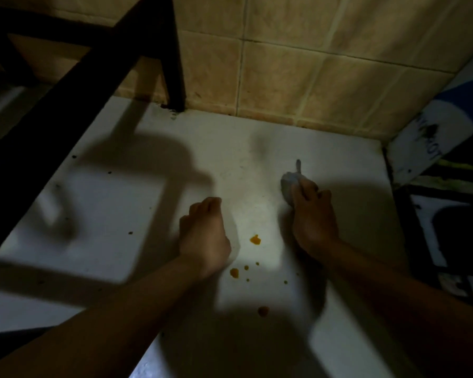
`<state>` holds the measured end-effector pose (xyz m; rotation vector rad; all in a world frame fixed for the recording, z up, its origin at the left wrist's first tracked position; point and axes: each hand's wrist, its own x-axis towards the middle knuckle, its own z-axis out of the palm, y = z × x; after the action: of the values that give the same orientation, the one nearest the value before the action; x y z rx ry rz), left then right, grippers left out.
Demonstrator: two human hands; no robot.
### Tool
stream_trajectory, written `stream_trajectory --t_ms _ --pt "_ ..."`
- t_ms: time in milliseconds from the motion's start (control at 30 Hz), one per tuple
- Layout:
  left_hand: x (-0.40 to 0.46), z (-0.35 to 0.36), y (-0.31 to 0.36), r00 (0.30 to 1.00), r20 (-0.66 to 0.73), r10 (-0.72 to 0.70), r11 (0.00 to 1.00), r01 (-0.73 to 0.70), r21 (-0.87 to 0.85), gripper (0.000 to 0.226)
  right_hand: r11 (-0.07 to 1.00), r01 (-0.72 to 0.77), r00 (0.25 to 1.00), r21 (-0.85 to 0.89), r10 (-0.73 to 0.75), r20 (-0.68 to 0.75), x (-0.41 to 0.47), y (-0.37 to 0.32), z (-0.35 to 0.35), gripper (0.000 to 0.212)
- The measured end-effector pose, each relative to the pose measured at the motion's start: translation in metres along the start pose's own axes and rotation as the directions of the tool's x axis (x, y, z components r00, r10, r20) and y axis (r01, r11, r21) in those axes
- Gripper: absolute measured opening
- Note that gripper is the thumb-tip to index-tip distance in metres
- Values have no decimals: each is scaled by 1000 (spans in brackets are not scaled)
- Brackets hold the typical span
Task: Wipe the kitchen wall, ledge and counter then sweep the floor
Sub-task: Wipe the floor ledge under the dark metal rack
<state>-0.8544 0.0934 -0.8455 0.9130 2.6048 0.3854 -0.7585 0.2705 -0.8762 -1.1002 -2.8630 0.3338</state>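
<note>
Shadow covered the left of the white counter (99, 203), where a dark frame (172, 50) crossed overhead and its upright met the surface at the foot of the tiled wall (325, 77). A few small dark specks were scattered over that shaded part.

Nearer the middle, the left hand (202, 236) was rested on the counter with its fingers curled loosely inward; nothing was seen to be held in it, though the palm side was hidden. Just to its right, between the two hands, orange spots (255, 240) were dotted over the lit patch, the largest near the left wrist and smaller ones trailing toward the near edge.

Further right, the right hand (313, 216) was closed around a bunched grey cloth (288, 186), which was pressed to the counter beyond the spots, a twisted tail of it sticking up toward the wall. At the far right edge a patterned blue, white and black surface (432, 148) was seen, too dim to be identified.

Counter wiping was judged to be the step in hand. It would be done best if the cloth were spread flatter under the palm, drawn back over the orange spots in overlapping strokes toward the near edge, and turned to a clean face so the stain was lifted rather than smeared. The left hand should be kept clear of the spots while it braced, and the shaded specks should not be missed.
</note>
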Motion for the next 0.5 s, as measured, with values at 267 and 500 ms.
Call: stream_trajectory --t_ms 267,500 --pt "5 15 27 996 -32 84 996 -84 -16 69 964 265 951 -38 -254 174 -49 -20 -7 59" --pt "10 30 48 972 -43 230 973 -231 -10 63 928 -371 928 -11 371 22 -52 52 -24 60"
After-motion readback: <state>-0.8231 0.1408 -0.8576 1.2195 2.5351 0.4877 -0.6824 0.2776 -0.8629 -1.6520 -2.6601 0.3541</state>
